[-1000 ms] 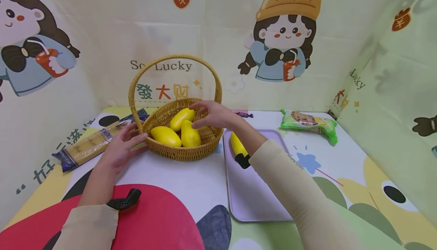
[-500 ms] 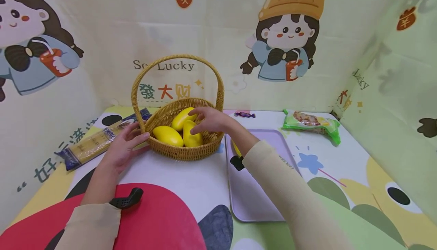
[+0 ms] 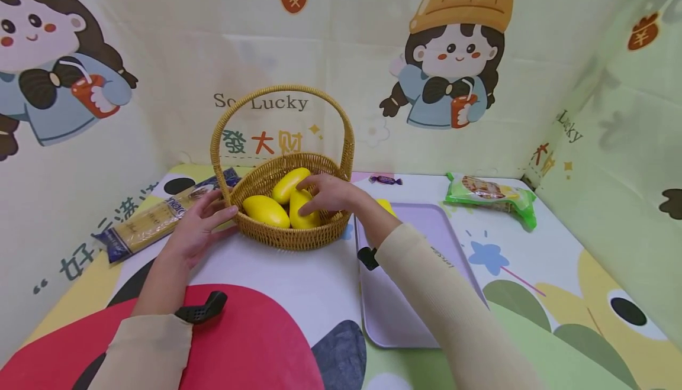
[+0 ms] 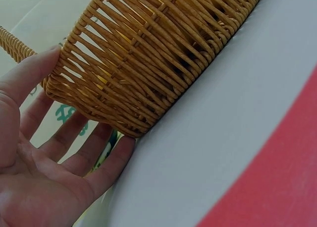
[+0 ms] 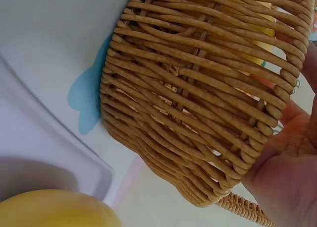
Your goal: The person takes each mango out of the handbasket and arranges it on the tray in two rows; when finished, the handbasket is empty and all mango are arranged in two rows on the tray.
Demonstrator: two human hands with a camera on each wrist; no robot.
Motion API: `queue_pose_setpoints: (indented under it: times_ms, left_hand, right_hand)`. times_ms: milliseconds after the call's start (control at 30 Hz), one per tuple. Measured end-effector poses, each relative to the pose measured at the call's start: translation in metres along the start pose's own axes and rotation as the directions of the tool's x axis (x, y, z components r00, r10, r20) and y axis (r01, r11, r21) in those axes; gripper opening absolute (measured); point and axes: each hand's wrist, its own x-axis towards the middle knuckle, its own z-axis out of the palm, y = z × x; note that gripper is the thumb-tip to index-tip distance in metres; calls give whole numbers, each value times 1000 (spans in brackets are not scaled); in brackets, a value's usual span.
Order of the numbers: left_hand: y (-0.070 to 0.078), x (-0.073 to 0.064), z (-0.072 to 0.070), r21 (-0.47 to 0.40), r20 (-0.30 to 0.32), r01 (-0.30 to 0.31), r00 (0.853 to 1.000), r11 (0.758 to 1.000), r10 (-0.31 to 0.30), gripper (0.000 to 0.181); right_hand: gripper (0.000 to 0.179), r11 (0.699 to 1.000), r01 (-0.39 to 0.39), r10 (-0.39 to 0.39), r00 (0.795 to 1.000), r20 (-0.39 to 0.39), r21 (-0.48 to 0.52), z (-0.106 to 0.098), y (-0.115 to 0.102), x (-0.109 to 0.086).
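A wicker basket [image 3: 290, 239] with a tall arched handle holds several smooth yellow mangoes [image 3: 266, 211]. My left hand [image 3: 196, 233] touches the basket's left end, its thumb tip at the rim. In the left wrist view, the fingers of the left hand [image 4: 54, 182] stretch straight and spread behind the wicker side. My right hand [image 3: 330, 193] reaches in over the right rim, thumb and fingertips spread over the right-hand mango [image 3: 303, 215]. From the right wrist, the wicker wall hides most of the right hand's fingers [image 5: 292, 110].
Right of the basket lies a lilac tray [image 3: 396, 313], with a yellow fruit [image 3: 386, 205] partly behind the right forearm. A pasta packet [image 3: 144, 227] lies left. Behind the tray are a purple-wrapped candy [image 3: 386, 180] and a green food packet [image 3: 490, 195].
My right hand has lowered into the basket, its fingers coming down onto the right-hand mango. The left hand stays at the basket's left end. The head view has shifted slightly.
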Motion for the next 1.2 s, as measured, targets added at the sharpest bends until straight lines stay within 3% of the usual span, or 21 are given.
queue_pose_setpoints:
  times_ms: [233,867,1200]
  left_hand:
    - [1,-3,-1,-8,-7,3,1000,1000,-3,84]
    - [1,-7,-6,-9,-30,-7,1000,1000,7,83]
    - [-1,-4,-1,12,-20,-10,1000,1000,10,85]
  right_hand:
    - [66,997,-39,36,998,44,62,4,-5,-1]
    - [64,991,-34,30,999,31,132,12,-12,2]
    - [64,980,-56,57,998,-4,190,-2,-5,-10]
